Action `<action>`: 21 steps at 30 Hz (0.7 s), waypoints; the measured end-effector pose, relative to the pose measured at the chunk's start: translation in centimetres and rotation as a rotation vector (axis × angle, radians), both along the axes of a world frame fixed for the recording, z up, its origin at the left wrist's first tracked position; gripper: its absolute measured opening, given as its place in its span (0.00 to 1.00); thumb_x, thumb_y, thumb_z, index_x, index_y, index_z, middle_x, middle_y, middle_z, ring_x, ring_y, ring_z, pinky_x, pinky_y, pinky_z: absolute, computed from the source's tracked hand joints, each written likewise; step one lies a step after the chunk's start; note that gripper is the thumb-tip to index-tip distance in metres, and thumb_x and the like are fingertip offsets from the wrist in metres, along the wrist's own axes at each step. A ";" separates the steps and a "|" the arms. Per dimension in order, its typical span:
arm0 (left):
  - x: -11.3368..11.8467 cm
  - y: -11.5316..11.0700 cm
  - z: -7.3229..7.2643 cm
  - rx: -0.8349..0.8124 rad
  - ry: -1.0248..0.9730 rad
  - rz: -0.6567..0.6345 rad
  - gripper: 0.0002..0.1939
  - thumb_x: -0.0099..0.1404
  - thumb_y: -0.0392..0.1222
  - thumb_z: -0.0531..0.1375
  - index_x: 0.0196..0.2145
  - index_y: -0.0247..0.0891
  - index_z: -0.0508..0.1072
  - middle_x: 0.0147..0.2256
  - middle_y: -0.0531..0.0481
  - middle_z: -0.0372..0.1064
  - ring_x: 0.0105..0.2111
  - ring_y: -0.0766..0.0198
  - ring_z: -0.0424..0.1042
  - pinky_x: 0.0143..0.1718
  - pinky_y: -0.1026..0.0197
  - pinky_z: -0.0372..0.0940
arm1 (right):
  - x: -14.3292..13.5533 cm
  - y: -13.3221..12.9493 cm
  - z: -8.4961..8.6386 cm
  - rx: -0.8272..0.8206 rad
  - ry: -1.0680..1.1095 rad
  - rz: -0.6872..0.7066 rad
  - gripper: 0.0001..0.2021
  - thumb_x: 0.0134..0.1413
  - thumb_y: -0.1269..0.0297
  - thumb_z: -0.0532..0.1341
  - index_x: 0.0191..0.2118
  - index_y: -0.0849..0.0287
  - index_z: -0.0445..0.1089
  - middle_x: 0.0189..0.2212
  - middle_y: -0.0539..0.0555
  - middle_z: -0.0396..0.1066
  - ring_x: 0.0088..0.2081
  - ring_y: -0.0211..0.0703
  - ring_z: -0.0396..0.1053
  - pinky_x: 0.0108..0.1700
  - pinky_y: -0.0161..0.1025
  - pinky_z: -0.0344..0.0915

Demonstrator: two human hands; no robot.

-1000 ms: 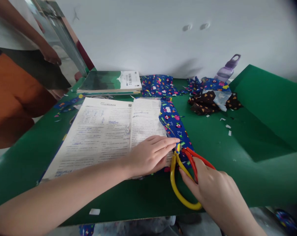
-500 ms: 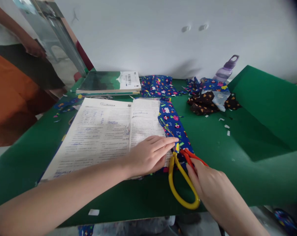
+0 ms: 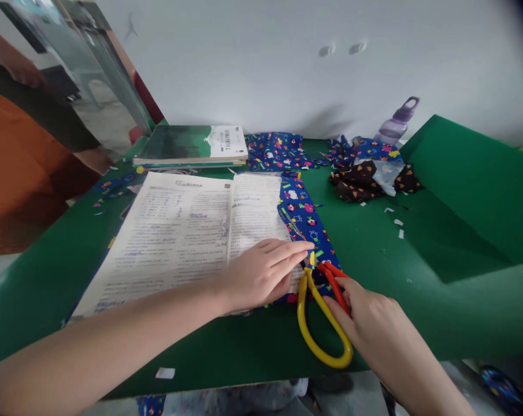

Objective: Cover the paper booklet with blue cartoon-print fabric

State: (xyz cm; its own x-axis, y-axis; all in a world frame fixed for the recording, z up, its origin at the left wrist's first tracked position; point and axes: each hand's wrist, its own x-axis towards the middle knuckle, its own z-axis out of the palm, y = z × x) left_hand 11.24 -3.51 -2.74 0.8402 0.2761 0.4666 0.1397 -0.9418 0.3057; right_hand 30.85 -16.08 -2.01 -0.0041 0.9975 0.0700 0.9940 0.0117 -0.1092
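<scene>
An open printed book (image 3: 187, 231) with handwritten marks lies on the green table. Blue cartoon-print cloth (image 3: 311, 216) shows along its right side. My left hand (image 3: 267, 271) rests flat on the right page, fingers stretched out over the page edge onto the cloth. My right hand (image 3: 369, 315) grips the red handle of a pair of scissors (image 3: 303, 309). The large yellow handle loop hangs free toward the table's front edge. Scissor blades point away from me over the cloth by the page edge, partly hidden by my left fingertips.
A stack of books (image 3: 192, 144) stands at the back left. Blue cloth (image 3: 276, 150) and brown patterned cloth (image 3: 356, 182) lie behind, near a purple bottle (image 3: 393, 127). A green panel (image 3: 478, 179) rises on the right. A person in orange (image 3: 22, 173) is at the left.
My right fingers have shifted a little on the red handle. My left hand, book and cloth look unmoved. People at the left have shifted slightly.
</scene>
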 end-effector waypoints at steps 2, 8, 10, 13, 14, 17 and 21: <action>0.0 0.0 0.0 -0.002 0.007 0.001 0.22 0.65 0.29 0.48 0.57 0.32 0.58 0.59 0.42 0.57 0.54 0.57 0.61 0.54 0.51 0.62 | 0.0 0.0 0.0 0.012 -0.022 -0.002 0.11 0.61 0.57 0.50 0.36 0.58 0.62 0.21 0.51 0.69 0.19 0.43 0.67 0.20 0.37 0.51; 0.0 0.0 -0.1 0.009 0.017 0.000 0.21 0.66 0.29 0.48 0.56 0.31 0.58 0.59 0.42 0.56 0.54 0.58 0.61 0.55 0.54 0.60 | -0.1 0.1 0.2 -0.007 -0.039 -0.027 0.13 0.60 0.54 0.50 0.36 0.57 0.63 0.21 0.51 0.70 0.19 0.44 0.68 0.20 0.37 0.50; 0.0 0.1 -0.2 0.012 0.023 0.003 0.21 0.65 0.29 0.48 0.56 0.31 0.58 0.59 0.42 0.57 0.54 0.58 0.61 0.55 0.54 0.60 | -0.1 0.1 0.3 -0.018 -0.049 -0.037 0.13 0.60 0.53 0.51 0.35 0.57 0.63 0.21 0.51 0.70 0.19 0.45 0.68 0.20 0.37 0.50; 0.0 0.1 -0.2 0.016 0.031 0.002 0.21 0.65 0.29 0.49 0.56 0.31 0.57 0.59 0.43 0.56 0.54 0.58 0.60 0.55 0.54 0.60 | 0.0 0.2 0.5 -0.044 -0.069 -0.046 0.13 0.60 0.53 0.51 0.35 0.58 0.64 0.21 0.51 0.69 0.19 0.45 0.68 0.20 0.37 0.49; 0.0 0.1 -0.2 0.017 0.030 0.001 0.21 0.65 0.29 0.49 0.57 0.31 0.57 0.59 0.43 0.56 0.54 0.59 0.61 0.55 0.54 0.60 | 0.0 0.2 0.6 -0.050 -0.072 -0.049 0.13 0.60 0.53 0.51 0.35 0.58 0.64 0.21 0.51 0.69 0.19 0.45 0.68 0.20 0.37 0.49; -0.1 0.0 -0.1 0.021 0.014 0.002 0.22 0.65 0.28 0.48 0.57 0.32 0.57 0.59 0.44 0.57 0.54 0.59 0.61 0.55 0.54 0.61 | 0.0 0.2 0.8 -0.056 -0.074 -0.056 0.13 0.60 0.53 0.51 0.35 0.58 0.64 0.21 0.51 0.70 0.19 0.45 0.68 0.20 0.37 0.48; 0.0 -0.1 0.0 0.015 0.028 -0.059 0.21 0.66 0.35 0.50 0.56 0.30 0.58 0.58 0.41 0.59 0.53 0.58 0.63 0.54 0.55 0.62 | -0.3 0.2 1.0 -0.049 -0.055 -0.074 0.15 0.60 0.52 0.49 0.34 0.57 0.64 0.20 0.52 0.70 0.18 0.45 0.67 0.20 0.37 0.47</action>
